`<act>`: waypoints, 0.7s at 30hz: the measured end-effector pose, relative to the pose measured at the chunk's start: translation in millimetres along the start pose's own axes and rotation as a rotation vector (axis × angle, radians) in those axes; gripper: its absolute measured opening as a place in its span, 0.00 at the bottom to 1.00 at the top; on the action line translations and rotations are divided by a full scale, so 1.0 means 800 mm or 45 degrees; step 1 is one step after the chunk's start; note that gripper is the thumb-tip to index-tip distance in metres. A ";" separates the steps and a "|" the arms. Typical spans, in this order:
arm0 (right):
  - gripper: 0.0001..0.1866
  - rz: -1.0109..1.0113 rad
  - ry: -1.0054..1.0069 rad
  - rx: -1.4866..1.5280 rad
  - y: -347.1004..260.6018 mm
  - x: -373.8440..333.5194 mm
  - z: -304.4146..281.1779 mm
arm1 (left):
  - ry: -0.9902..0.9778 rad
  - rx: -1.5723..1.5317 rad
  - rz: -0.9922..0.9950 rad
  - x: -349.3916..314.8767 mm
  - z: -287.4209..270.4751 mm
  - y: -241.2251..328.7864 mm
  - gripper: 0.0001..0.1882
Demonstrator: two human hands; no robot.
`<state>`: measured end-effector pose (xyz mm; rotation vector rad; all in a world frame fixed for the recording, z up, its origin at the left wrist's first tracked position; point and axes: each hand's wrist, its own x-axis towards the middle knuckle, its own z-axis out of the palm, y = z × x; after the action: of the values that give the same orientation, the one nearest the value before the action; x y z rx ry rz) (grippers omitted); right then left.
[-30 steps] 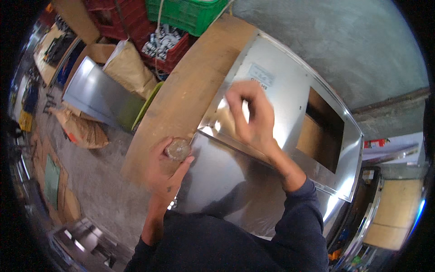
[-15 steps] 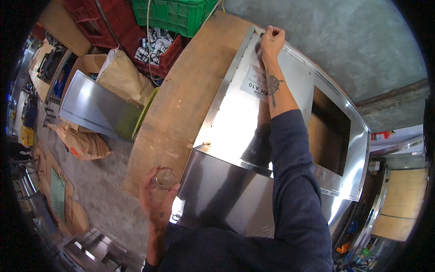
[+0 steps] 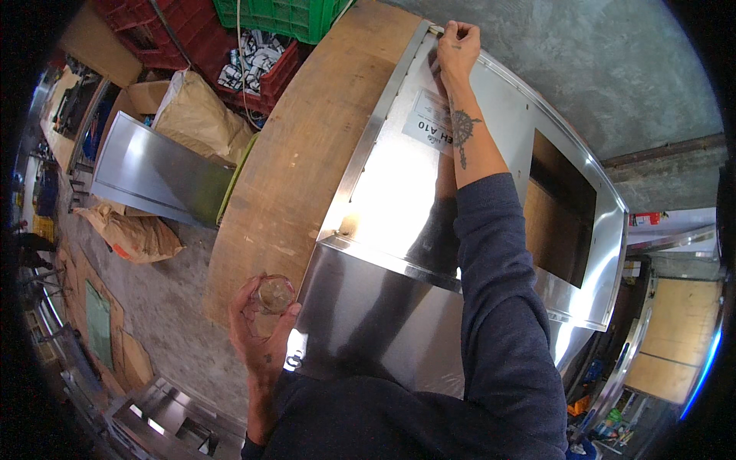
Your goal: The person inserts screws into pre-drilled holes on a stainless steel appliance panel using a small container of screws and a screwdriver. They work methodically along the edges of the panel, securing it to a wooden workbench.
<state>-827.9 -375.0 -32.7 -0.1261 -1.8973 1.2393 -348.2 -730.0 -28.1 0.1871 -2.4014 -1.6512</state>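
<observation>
My left hand (image 3: 259, 337) is closed round a small clear round cup (image 3: 276, 295), held beside the near left edge of the metalwork. What is inside the cup is too unclear to tell. My right arm reaches across a shiny sheet-metal housing (image 3: 383, 184) to its far left corner. There my right hand (image 3: 460, 50) has its fingers pinched together at the rim; anything between them is too small to make out. A printed label (image 3: 429, 123) sticks to the panel beside my right forearm, and a rectangular opening (image 3: 563, 211) lies to the right of it.
The housing rests on a wooden tabletop (image 3: 291, 169). Beyond it at the left are a green crate (image 3: 284, 17), a red crate (image 3: 287, 80) with small metal parts, paper sacks (image 3: 203, 123) and a bent metal sheet (image 3: 157, 172). A grey wall (image 3: 598, 69) stands at the far right.
The view has shifted slightly. My right hand stays pinched at the far corner of the housing. My left hand still holds the cup, with its round mouth turned a little more into sight.
</observation>
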 end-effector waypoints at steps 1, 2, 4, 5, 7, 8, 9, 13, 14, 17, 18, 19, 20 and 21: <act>0.14 0.009 -0.003 0.013 0.001 0.000 0.000 | -0.002 -0.040 -0.031 -0.001 0.000 -0.001 0.39; 0.14 0.017 -0.007 0.026 0.001 0.000 0.000 | -0.004 -0.080 -0.063 -0.001 -0.001 -0.004 0.39; 0.14 0.005 -0.017 -0.006 0.002 0.001 0.000 | 0.002 -0.084 -0.051 -0.002 -0.001 -0.007 0.39; 0.14 -0.001 -0.023 -0.021 0.002 0.001 0.001 | 0.011 -0.047 -0.009 -0.002 -0.001 -0.007 0.39; 0.14 0.009 -0.029 -0.022 0.000 0.000 0.000 | 0.020 -0.037 -0.003 -0.002 -0.001 -0.008 0.39; 0.14 0.015 -0.033 -0.023 -0.001 -0.001 0.000 | 0.028 -0.042 -0.009 -0.003 0.000 -0.008 0.39; 0.14 0.015 -0.031 -0.024 -0.002 -0.001 0.000 | 0.037 -0.048 -0.015 -0.003 0.000 -0.009 0.39; 0.15 0.009 -0.026 -0.026 -0.002 -0.002 0.000 | 0.010 -0.068 -0.024 -0.004 -0.003 -0.012 0.39; 0.15 0.004 -0.026 -0.026 -0.002 -0.002 0.000 | 0.009 -0.063 -0.021 -0.004 -0.002 -0.012 0.39; 0.15 0.035 -0.031 -0.018 -0.002 -0.001 0.000 | 0.011 -0.051 -0.009 -0.002 -0.002 -0.010 0.39; 0.15 0.035 -0.032 -0.026 -0.002 -0.001 0.000 | 0.013 -0.048 -0.004 -0.002 -0.001 -0.009 0.39; 0.15 0.036 -0.034 -0.035 -0.002 -0.001 0.001 | 0.015 -0.046 0.001 -0.001 -0.001 -0.008 0.39; 0.15 0.036 -0.035 -0.043 -0.001 0.000 0.001 | 0.015 -0.037 0.005 -0.001 0.000 -0.006 0.39; 0.15 0.037 -0.037 -0.048 -0.001 0.000 0.001 | 0.015 -0.028 0.009 -0.001 0.000 -0.005 0.39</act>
<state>-828.2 -376.2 -32.5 -0.1572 -1.9509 1.2310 -347.7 -731.2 -31.5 0.1839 -2.3714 -1.6685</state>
